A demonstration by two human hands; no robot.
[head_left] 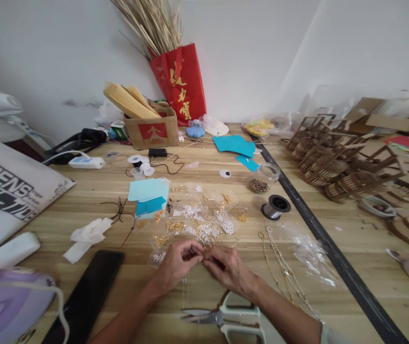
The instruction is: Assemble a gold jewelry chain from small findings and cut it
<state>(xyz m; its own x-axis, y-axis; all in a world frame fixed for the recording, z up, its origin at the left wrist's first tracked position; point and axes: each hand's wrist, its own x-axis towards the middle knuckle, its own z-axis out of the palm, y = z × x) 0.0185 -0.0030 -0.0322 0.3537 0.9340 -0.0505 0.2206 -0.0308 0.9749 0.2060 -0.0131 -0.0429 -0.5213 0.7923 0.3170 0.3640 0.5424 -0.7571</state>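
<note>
My left hand (175,265) and my right hand (227,267) meet fingertip to fingertip above the table. Both are closed in a pinch; what lies between the fingertips is too small to name. From under the left hand hangs a thin, pale thread, with a tiny silvery piece (184,281) beside it. Scissors (218,317) with pale green handles lie open just below the hands. Beyond the fingers are small clear bags of silver beads (207,232) and gold beads (174,225). Gold and silver chains (286,270) lie right of the right hand, near the forearm.
A spool of fine wire or line (276,208) and a jar of dark beads (259,185) stand behind. Clear plastic bags (311,255) lie to the right, past them wooden basket-like pieces (322,162). On the left are a black phone (84,296) and blue paper (149,190).
</note>
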